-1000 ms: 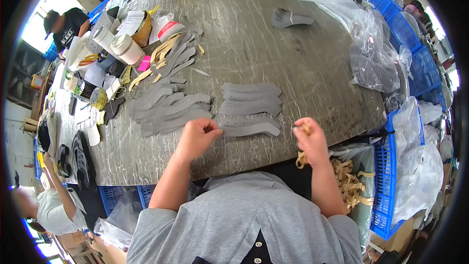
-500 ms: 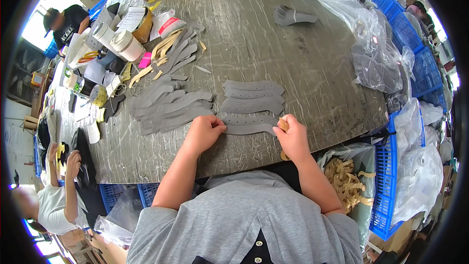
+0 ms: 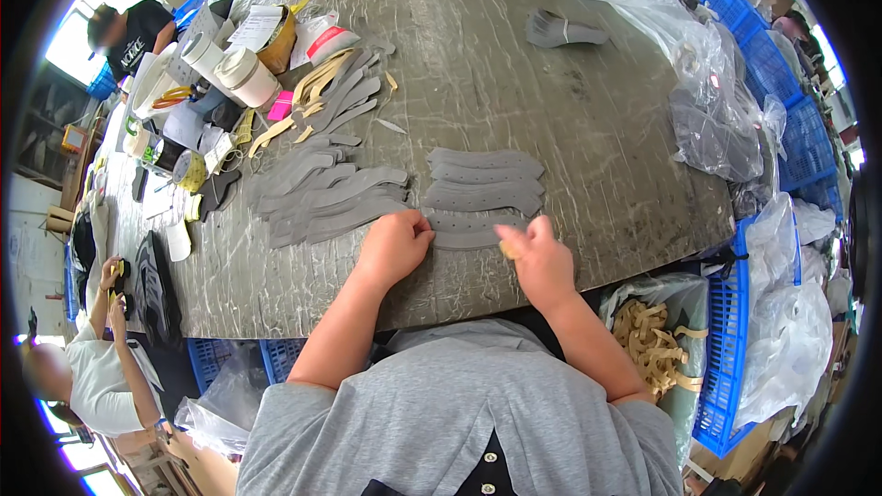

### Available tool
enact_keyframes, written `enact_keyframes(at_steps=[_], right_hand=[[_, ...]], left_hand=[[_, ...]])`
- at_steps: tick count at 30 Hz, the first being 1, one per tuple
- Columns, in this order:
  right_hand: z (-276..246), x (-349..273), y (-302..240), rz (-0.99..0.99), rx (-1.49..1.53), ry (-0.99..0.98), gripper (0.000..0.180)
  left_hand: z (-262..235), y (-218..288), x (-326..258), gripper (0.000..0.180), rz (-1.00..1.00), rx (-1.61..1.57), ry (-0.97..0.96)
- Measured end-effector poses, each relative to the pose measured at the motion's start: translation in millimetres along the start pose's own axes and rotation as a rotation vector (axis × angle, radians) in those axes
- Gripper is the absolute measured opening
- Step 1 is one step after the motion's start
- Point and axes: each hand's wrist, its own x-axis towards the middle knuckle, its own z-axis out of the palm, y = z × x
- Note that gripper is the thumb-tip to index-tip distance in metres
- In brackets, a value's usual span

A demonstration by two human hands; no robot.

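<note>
My left hand (image 3: 395, 246) is closed in a pinch at the left end of a flat, curved grey strip (image 3: 464, 237) lying on the table. My right hand (image 3: 546, 266) is over the strip's right end, its fingers closed on a small tan piece (image 3: 508, 248), slightly blurred by motion. Beyond them, more grey strips with small holes (image 3: 484, 197) lie in neat overlapping rows. To the left of these spreads a loose pile of similar grey strips (image 3: 322, 193).
Tan strips (image 3: 317, 96), white containers (image 3: 246, 78) and papers crowd the left. A tied grey bundle (image 3: 565, 30) lies farther off. Right are clear plastic bags (image 3: 712, 124), blue crates (image 3: 721, 349) and a bag of tan scraps (image 3: 643, 340). Two people work at the left.
My right hand has lifted slightly and shifted left along the strip, with the tan piece in its fingers. My left hand stays at the strip's left end. The view has shifted slightly.
</note>
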Motion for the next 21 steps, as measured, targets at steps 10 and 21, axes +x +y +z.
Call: enact_keyframes(at_steps=[10, 21], right_hand=[[-2, -10, 23, -0.06, 0.06, 0.007, 0.038], [-12, 25, -13, -0.092, 0.073, 0.011, 0.038]], left_hand=[[-5, -5, -18, 0.013, 0.084, -0.077, 0.149], [-95, -53, -39, 0.034, -0.178, 0.032, 0.51]])
